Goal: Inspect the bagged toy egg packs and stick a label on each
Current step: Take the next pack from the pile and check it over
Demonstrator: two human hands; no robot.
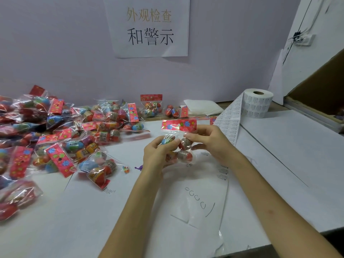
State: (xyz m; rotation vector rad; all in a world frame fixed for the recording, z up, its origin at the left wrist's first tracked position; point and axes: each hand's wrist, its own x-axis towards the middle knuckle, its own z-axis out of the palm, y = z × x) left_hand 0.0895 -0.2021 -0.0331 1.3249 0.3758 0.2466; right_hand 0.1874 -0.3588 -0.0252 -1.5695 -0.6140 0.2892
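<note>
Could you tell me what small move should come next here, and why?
Probably the right hand should let go and reach for the label strip just beside it, leaving the pack in the left hand: both hands grip it, and no label shows on its bag.

The wall sign (149, 27) reads 外观检查, then 和警示. Print on the label roll (257, 105) looks too small to read.

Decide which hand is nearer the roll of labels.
Right. The right hand pinches the bagged egg pack on the side toward the label roll, which stands behind and to its right; the left hand grips the pack's opposite side.
</note>
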